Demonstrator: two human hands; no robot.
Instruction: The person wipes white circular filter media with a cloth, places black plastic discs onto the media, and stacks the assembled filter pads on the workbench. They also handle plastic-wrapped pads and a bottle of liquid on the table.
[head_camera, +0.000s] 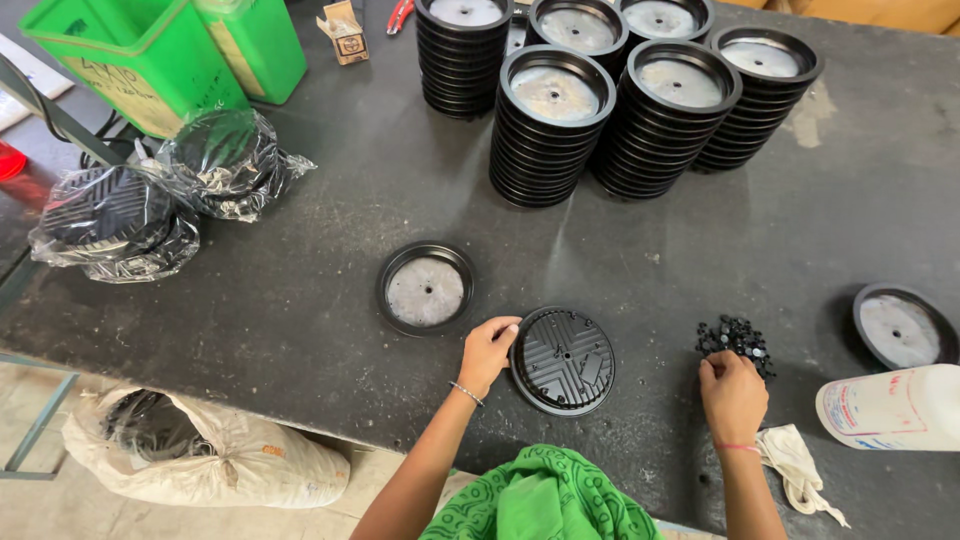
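Observation:
A round black plastic disc (563, 360) with a ribbed underside lies on the dark table near its front edge. My left hand (487, 351) rests on the disc's left rim, fingers curled over the edge. My right hand (732, 394) is at a small heap of black plastic bits (736, 338), fingertips touching its near side; whether it holds one is hidden. A second black disc (426, 288) with a grey centre lies face up, just left of and beyond my left hand.
Several tall stacks of black discs (553, 125) stand at the back. Two plastic-wrapped bundles (115, 222) and green bins (140, 50) sit at left. A lone disc (903, 326), a white bottle (890, 408) and a cloth (797, 468) are at right. A sack (200, 450) lies on the floor.

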